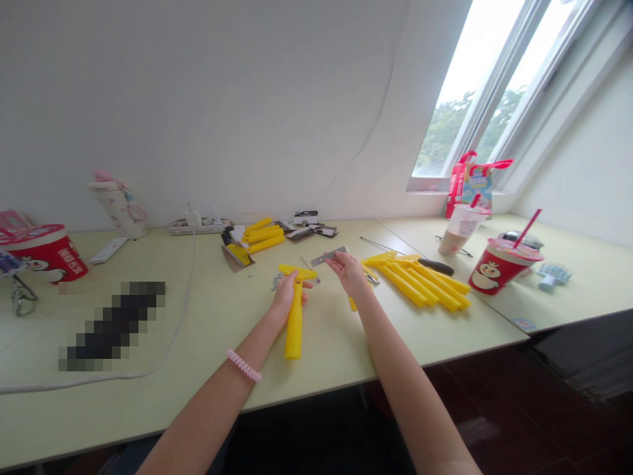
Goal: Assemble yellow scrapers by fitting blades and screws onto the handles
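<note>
My left hand (287, 293) is closed around the neck of a yellow scraper handle (294, 323), its wide head facing away and its grip end pointing toward me. Between the fingers of my right hand (349, 270) is a flat grey metal blade (327, 256), held just above and to the right of the scraper's head, apart from it. A small pile of screws (277, 282) lies on the table beside my left hand, partly hidden by it. Under my right wrist, a yellow tool (353, 303) shows only in part.
Several yellow scraper handles (415, 284) lie at the right, near a screwdriver (435, 266). More packaged yellow scrapers (262, 237) lie at the back. Drink cups (502, 267) stand at the right, a red bucket (54, 254) and white bottle (119, 208) at the left. A cable (185, 290) crosses the table.
</note>
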A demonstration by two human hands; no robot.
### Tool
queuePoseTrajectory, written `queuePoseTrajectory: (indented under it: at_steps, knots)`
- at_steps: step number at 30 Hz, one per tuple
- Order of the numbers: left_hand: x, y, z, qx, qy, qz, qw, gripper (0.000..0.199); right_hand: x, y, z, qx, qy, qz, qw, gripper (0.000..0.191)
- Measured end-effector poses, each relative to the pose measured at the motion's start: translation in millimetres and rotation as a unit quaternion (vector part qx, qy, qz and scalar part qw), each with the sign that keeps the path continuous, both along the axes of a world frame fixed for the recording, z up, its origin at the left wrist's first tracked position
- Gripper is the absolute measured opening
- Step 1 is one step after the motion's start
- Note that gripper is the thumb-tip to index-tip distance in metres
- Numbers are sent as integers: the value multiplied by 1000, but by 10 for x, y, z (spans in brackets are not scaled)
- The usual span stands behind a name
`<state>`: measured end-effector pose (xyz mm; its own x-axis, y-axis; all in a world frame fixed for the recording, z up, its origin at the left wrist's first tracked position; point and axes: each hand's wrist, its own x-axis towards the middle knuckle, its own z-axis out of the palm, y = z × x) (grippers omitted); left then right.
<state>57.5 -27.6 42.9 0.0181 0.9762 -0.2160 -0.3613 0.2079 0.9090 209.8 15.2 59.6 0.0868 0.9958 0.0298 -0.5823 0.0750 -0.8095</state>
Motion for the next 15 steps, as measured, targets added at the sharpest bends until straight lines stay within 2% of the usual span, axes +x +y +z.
queuePoseTrajectory:
  at_steps: [7, 12, 15]
  knots:
    - [3, 4, 1, 2, -4, -6, 1000, 22, -21, -28, 38, -46, 16, 19, 999, 18]
    - [4, -4, -2, 4, -1, -5, 1000, 22, 13, 16, -38, -21, 70, -40, 997, 18]
    - [4, -11, 5, 2, 6, -4, 1000, 24, 42, 45, -78, -9, 75, -45, 996, 24]
